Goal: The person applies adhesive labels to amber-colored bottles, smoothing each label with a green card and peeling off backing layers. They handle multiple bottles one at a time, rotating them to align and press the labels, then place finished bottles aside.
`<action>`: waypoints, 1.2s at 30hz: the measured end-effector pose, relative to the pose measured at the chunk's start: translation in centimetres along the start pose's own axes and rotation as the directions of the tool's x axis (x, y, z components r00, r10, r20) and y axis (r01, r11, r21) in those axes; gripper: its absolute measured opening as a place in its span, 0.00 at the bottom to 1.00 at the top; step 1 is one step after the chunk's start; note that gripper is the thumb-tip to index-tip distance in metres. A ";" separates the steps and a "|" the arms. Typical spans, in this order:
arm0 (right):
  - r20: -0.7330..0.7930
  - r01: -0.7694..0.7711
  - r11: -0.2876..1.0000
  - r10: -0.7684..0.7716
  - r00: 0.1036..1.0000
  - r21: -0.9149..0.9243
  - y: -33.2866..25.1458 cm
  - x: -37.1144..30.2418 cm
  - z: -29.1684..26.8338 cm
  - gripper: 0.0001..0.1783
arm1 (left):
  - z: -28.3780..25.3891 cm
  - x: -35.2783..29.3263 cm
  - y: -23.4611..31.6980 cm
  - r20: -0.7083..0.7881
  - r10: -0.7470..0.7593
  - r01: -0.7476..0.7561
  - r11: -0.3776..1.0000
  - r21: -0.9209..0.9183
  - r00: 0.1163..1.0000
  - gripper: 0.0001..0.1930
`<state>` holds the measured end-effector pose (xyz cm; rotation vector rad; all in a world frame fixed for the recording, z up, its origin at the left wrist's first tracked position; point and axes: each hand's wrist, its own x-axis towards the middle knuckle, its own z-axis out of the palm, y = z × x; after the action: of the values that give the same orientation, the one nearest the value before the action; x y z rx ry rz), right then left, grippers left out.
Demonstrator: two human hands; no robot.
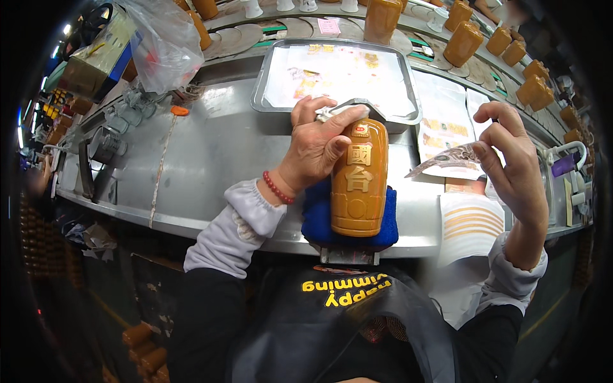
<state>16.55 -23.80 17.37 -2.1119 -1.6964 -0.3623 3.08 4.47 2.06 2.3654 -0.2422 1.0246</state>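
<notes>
Left hand (310, 145): is gripping the brown bottle (357, 207) at its 12 o'clock end;
Right hand (511, 159): at 3 o'clock, is pinching patterned film (448, 158);
Blue towel (317, 216): is lying under the bottle.

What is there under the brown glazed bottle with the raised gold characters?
A blue, towel-like cloth pad shows beyond both sides of the brown glazed bottle. The part directly beneath the bottle is covered, so it cannot be seen.

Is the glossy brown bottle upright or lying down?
Lying down: the bottle stretches lengthwise over fluffy blue cloth, raised golden lettering facing up.
</notes>
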 end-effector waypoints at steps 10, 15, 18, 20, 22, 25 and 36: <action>0.033 0.101 0.994 -0.100 0.994 -0.043 -2.9 0.8 -1.4 0.13 | -1.0 -9.4 7.3 0.218 -0.078 0.036 0.981 0.190 0.973 0.54; 0.044 0.197 0.980 -0.195 0.980 -0.026 -5.6 1.5 -2.0 0.13 | -3.7 -5.7 7.0 0.260 -0.040 0.060 0.996 -0.072 0.965 0.52; 0.029 0.312 0.950 -0.312 0.950 -0.020 -8.1 2.8 -2.5 0.13 | -4.1 -1.5 7.3 0.179 -0.094 0.181 0.804 -0.566 0.979 0.48; -0.013 0.310 0.950 -0.309 0.951 0.039 -9.2 3.0 -2.8 0.13 | -4.6 -0.1 7.6 0.315 -0.037 0.227 0.773 -0.593 0.948 0.26; -0.048 0.183 0.969 -0.177 0.983 0.168 -8.7 1.7 -1.8 0.14 | -5.3 -0.9 7.4 0.453 -0.041 0.336 0.731 -0.594 0.891 0.15; -0.117 0.030 0.893 0.026 0.993 0.449 -6.9 -1.4 3.3 0.14 | -6.5 -4.0 7.5 0.547 -0.129 0.464 0.706 -0.535 0.827 0.08; -0.044 -0.305 0.741 0.411 0.911 0.598 -5.3 -8.0 13.3 0.15 | -4.9 -6.6 6.3 0.637 -0.462 0.785 0.307 -0.538 0.617 0.15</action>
<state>8.96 -23.62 2.90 -1.8101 -1.0673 0.0905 -6.79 1.57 2.64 1.4945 0.1343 -0.0244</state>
